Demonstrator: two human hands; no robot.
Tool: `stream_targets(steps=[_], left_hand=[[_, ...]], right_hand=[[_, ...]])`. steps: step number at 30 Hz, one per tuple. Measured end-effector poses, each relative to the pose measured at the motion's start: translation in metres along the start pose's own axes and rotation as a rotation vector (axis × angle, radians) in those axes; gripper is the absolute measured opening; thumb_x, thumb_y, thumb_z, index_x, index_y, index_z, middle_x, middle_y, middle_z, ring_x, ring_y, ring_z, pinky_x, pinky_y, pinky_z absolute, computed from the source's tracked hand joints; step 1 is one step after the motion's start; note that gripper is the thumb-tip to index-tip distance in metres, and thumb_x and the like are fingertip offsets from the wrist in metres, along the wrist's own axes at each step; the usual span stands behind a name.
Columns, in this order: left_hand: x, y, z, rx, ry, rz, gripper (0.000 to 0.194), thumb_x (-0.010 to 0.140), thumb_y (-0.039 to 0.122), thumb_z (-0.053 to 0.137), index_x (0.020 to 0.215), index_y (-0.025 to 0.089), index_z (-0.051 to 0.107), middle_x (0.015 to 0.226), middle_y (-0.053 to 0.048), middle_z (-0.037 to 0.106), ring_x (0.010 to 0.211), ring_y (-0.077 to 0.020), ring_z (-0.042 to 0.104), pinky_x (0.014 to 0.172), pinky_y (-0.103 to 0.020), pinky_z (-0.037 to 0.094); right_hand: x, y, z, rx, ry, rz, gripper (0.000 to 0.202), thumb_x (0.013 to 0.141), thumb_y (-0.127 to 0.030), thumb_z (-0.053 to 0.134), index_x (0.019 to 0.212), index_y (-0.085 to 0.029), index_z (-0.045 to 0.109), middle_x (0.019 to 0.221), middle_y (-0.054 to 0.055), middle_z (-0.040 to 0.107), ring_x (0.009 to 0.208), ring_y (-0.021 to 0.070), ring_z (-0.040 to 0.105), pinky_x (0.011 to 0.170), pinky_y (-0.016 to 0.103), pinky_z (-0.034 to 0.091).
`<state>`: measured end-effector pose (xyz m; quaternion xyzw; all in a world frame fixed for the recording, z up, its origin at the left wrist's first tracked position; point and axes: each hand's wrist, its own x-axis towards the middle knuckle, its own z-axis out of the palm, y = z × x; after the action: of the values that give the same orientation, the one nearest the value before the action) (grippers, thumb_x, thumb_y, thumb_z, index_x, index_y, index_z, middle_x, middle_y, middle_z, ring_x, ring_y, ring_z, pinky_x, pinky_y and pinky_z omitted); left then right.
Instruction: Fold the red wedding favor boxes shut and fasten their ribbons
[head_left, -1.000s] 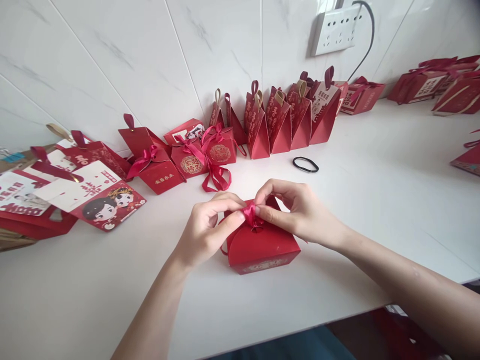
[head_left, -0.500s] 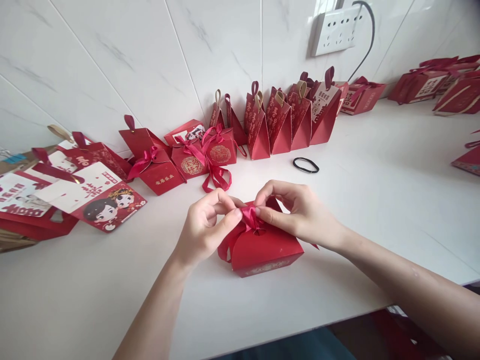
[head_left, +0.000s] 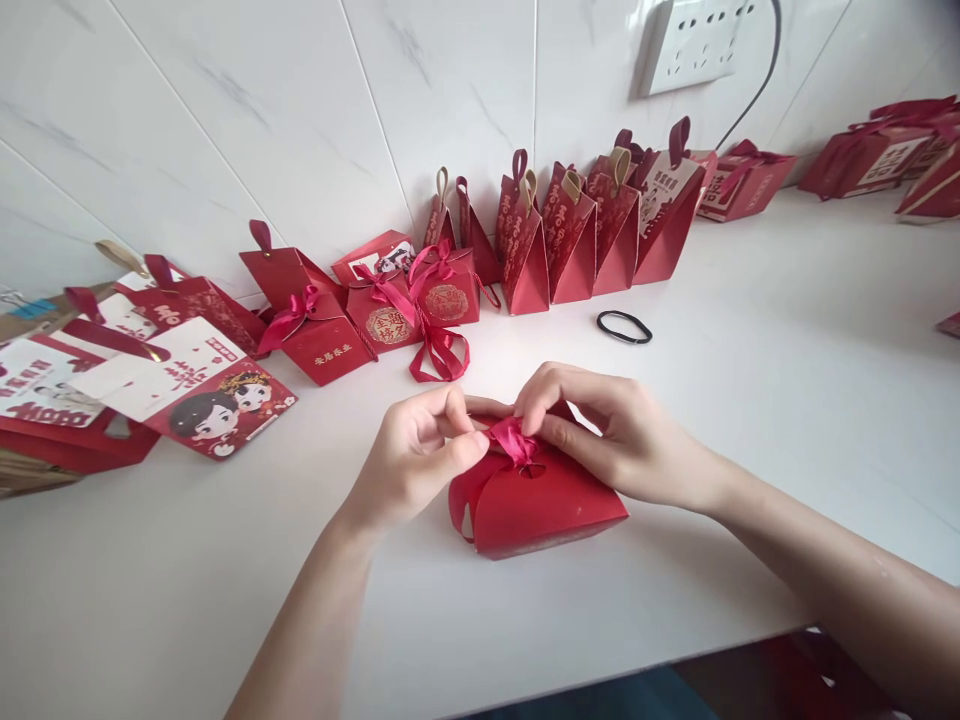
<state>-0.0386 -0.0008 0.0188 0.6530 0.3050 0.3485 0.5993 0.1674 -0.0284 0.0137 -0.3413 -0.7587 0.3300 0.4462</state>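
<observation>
In front of me on the white table sits a red gift box (head_left: 551, 510) with curved flaps meeting at the top. A shiny pink-red ribbon (head_left: 514, 442) is gathered over its top opening, and part of it hangs at the box's left side. My left hand (head_left: 420, 455) pinches the ribbon's left side between thumb and fingers. From the right, my right hand (head_left: 607, 430) pinches the ribbon's other side, thumb and fingertips close together. The hands partly hide the back of the box.
Behind stand several red boxes with ribbon bows (head_left: 322, 345) and a row of tall triangular boxes (head_left: 525, 255). Printed boxes (head_left: 225, 400) lie at left, more boxes (head_left: 862, 160) at far right. A black hair tie (head_left: 625, 327) lies on the table (head_left: 750, 400). A socket panel (head_left: 694, 45) is on the wall.
The ribbon between my fingers looks more bunched. The box has tipped slightly, so its printed front side shows less. The whole view has shifted a little.
</observation>
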Motion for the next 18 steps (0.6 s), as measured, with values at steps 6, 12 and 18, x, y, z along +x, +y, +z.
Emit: stream_targets(steps=[6, 12, 18], left_hand=[[-0.003, 0.002, -0.003, 0.029, 0.014, -0.04, 0.02, 0.079, 0.015, 0.062, 0.064, 0.019, 0.049, 0.111, -0.009, 0.072, 0.097, -0.024, 0.069, 0.079, -0.035, 0.057], [-0.002, 0.006, -0.001, -0.063, -0.018, -0.051, 0.019, 0.078, 0.012, 0.059, 0.064, 0.02, 0.048, 0.112, -0.009, 0.072, 0.096, -0.0266, 0.07, 0.075, -0.039, 0.06], [-0.004, 0.007, -0.004, -0.019, -0.019, -0.081, 0.02, 0.078, 0.012, 0.06, 0.064, 0.02, 0.046, 0.115, -0.009, 0.071, 0.095, -0.027, 0.07, 0.07, -0.036, 0.059]], right_hand=[[-0.003, -0.003, -0.007, -0.213, -0.027, -0.177, 0.03, 0.079, 0.003, 0.046, 0.074, -0.019, 0.065, 0.085, 0.005, 0.066, 0.083, 0.0149, 0.059, 0.075, 0.028, 0.051], [-0.003, -0.011, -0.005, -0.244, -0.013, -0.175, 0.02, 0.077, -0.002, 0.053, 0.078, -0.019, 0.063, 0.087, 0.006, 0.065, 0.082, 0.016, 0.059, 0.079, 0.033, 0.051], [-0.003, -0.01, -0.006, -0.265, 0.001, -0.177, 0.015, 0.077, -0.005, 0.063, 0.081, -0.02, 0.065, 0.089, 0.005, 0.064, 0.085, 0.0172, 0.061, 0.079, 0.033, 0.051]])
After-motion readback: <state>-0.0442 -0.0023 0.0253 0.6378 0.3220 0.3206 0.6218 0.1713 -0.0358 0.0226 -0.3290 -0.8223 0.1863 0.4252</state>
